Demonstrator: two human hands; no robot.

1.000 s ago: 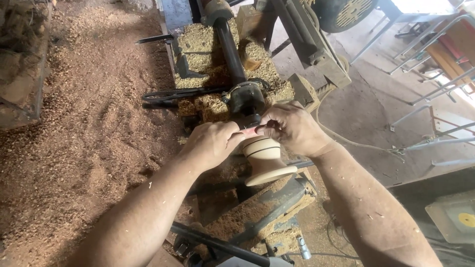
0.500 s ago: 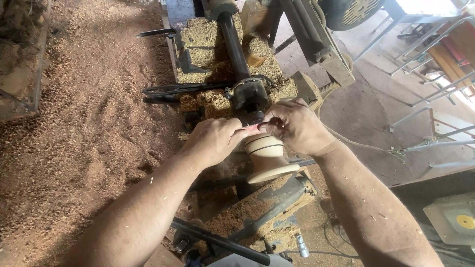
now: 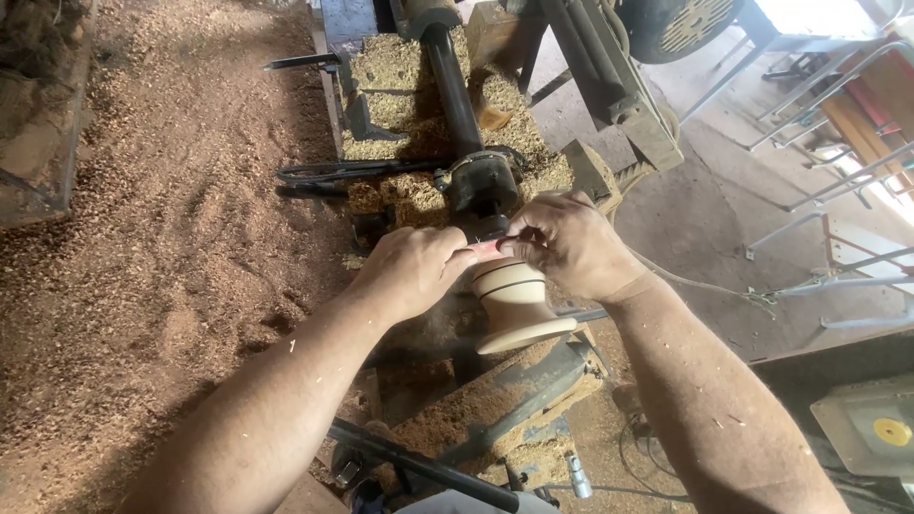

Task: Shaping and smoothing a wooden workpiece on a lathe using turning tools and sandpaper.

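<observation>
leaning over the lathe (image 3: 457, 105), the person had both hands at the top end of a pale turned wooden piece (image 3: 514, 305) mounted on the machine. the piece lay just below the fingers, its long axis running along the lathe bed from the dark chuck (image 3: 481, 186) toward the viewer, flaring into a wide base at the near end. the left hand (image 3: 414, 271) and right hand (image 3: 566, 243) met from either side, about equally near, each pinching one end of a small reddish strip (image 3: 486, 249) stretched across the piece's far end. both grips were closed tight on that strip, fingers curled. sawdust (image 3: 181, 238) covered the floor to the left.
</observation>
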